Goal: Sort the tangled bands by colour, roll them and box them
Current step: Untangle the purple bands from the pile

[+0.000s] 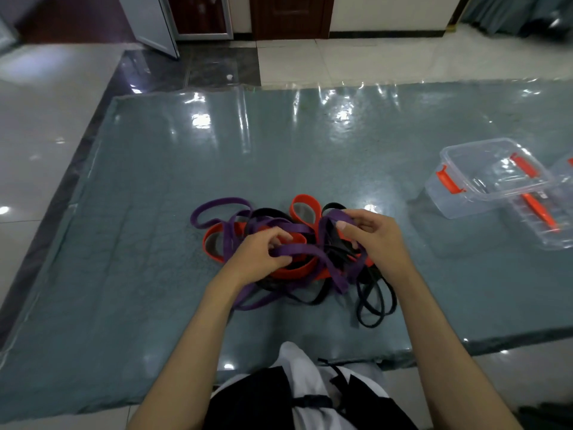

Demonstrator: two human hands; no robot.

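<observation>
Both of our hands are curled into the tangle at the centre of the frame: our left hand (259, 254) pinches a flat purple elastic band (305, 252) between thumb and fingers, and our right hand (376, 235) grips another stretch of purple strap at its upper end, fingers folded round it. Nearest us, at the bottom of the frame, our dark and white clothing (310, 395) shows between our forearms.

Under and around our hands lies the heap of tangled bands on the teal mat under glossy clear film (155, 274). Thin black loops (373, 301) trail out toward the lower right of the pile, apart from our right wrist. Wide orange-red bands (305, 207) poke out above and left of our hands, and a purple loop (217, 209) reaches to the upper left of the heap.

Farther off, at the right edge of the frame, an open clear plastic box with orange-red latches (483, 178) sits on the mat, holding no bands, with a clear lid (545, 218) lying just beside it and partly beneath. Beyond the mat, pale floor tiles (372, 57) run to a dark wooden door (290, 15) at the top.
</observation>
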